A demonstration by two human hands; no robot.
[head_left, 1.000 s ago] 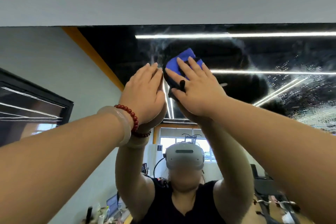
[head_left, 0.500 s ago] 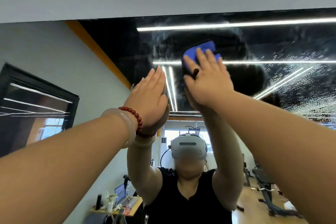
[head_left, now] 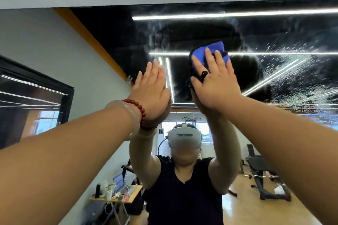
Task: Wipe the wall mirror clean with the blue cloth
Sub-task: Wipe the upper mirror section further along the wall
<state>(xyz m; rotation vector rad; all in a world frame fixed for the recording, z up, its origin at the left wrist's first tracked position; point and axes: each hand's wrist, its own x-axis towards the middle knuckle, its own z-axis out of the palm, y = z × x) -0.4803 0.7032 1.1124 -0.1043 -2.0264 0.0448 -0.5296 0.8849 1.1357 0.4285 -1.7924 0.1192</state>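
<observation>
Now, on the left, the left hand (head_left: 151, 87) is laid flat against the wall mirror (head_left: 109, 29), fingers straight and close together, nothing held. A red bead bracelet (head_left: 141, 111) and a pale bangle (head_left: 128, 115) are worn at that wrist. Just beside it, to the right, the blue cloth (head_left: 202, 51) is pressed to the glass under the right hand (head_left: 215, 86). Its fingers are spread straight over the folded pad rather than curled round it, and a small black loop (head_left: 203, 75) on the cloth is seen poking up beside the forefinger. The cloth is placed high on the mirror, not far under its top edge. Further right, a broad droplet patch (head_left: 296, 78) is seen on the glass, apart from the cloth. The next move turns on that relation. The wet area lies to the right of the cloth, on the right hand's own side, so a rightward sweep is judged to be called for, with the left hand used as a brace.
</observation>
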